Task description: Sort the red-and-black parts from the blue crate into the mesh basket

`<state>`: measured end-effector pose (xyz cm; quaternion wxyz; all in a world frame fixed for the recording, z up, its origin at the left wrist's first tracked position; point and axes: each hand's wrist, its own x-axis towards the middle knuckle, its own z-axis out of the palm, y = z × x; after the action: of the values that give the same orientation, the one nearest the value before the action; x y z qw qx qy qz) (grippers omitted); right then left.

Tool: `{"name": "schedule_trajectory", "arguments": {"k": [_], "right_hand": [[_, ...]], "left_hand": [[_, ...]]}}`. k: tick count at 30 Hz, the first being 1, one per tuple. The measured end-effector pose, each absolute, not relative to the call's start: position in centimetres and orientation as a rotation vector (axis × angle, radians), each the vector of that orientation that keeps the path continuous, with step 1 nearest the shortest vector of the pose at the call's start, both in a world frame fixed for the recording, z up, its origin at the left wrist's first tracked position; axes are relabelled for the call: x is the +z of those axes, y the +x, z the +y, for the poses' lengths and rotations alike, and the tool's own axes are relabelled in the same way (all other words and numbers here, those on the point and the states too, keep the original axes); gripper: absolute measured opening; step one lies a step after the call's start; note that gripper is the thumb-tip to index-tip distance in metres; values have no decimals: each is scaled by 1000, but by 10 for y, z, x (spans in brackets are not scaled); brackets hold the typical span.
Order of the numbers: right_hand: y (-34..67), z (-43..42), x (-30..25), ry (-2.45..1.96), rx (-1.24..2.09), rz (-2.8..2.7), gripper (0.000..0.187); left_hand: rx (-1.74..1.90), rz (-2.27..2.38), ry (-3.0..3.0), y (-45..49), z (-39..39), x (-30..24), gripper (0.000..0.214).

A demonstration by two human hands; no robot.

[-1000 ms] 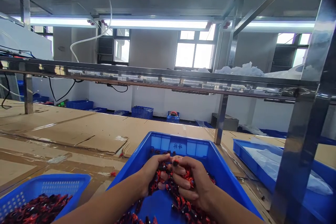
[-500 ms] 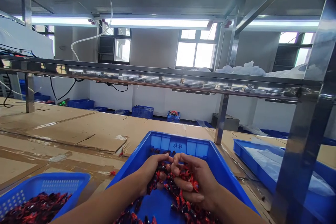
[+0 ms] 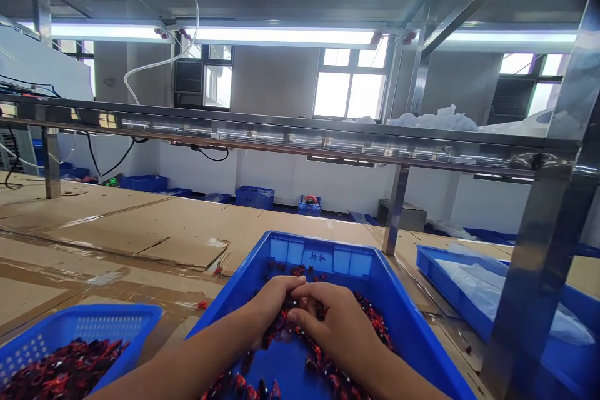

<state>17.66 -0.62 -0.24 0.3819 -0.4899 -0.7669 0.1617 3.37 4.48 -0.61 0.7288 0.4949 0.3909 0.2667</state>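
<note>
Small red-and-black pieces point(image 3: 377, 323) lie heaped along the sides and near end of a blue bin point(image 3: 412, 312), at the lower center of the frame, and more sit between my hands. My left hand point(image 3: 268, 307) is cupped, fingers curled about a cluster of them. My right hand point(image 3: 340, 319), back to the camera, bends over toward it, fingertips meeting at the middle of the bin; I cannot tell whether its thumb and fingers pinch a piece, as the hand itself hides the spot.

At lower left, a perforated blue basket point(image 3: 107, 325) holds a pile of similar pieces, and one red bit point(image 3: 202, 304) rests on the cardboard point(image 3: 140, 219) between the two containers. At right, behind a metal post point(image 3: 529, 281), a blue tray point(image 3: 440, 284) holds white plastic sheeting point(image 3: 482, 287). Across mid-frame runs a metal shelf point(image 3: 281, 125), beneath lit tube lamps point(image 3: 281, 36) and windows point(image 3: 349, 92) at the top.
</note>
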Motion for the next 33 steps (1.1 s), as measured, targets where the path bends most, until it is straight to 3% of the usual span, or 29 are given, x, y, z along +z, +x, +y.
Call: {"name": "schedule_trajectory", "arguments": {"k": [4, 8, 13, 20, 27, 33], "right_hand": [[183, -3, -3, -1253, 555, -1958, 10], [188, -2, 4, -1218, 449, -1985, 7], [193, -5, 13, -1250, 174, -2114, 8], [194, -9, 12, -1329, 49, -2151, 11], [192, -5, 13, -1350, 274, -1892, 18], [189, -5, 6, -1192, 122, -1906, 14]], "left_hand": [[572, 840, 1164, 33, 45, -8, 21], [553, 847, 1159, 31, 46, -7, 16], [589, 864, 1243, 32, 45, -6, 26], [514, 780, 1172, 32, 47, -10, 60], [535, 698, 1174, 30, 49, -10, 50], [551, 703, 1107, 32, 48, -10, 42]]}}
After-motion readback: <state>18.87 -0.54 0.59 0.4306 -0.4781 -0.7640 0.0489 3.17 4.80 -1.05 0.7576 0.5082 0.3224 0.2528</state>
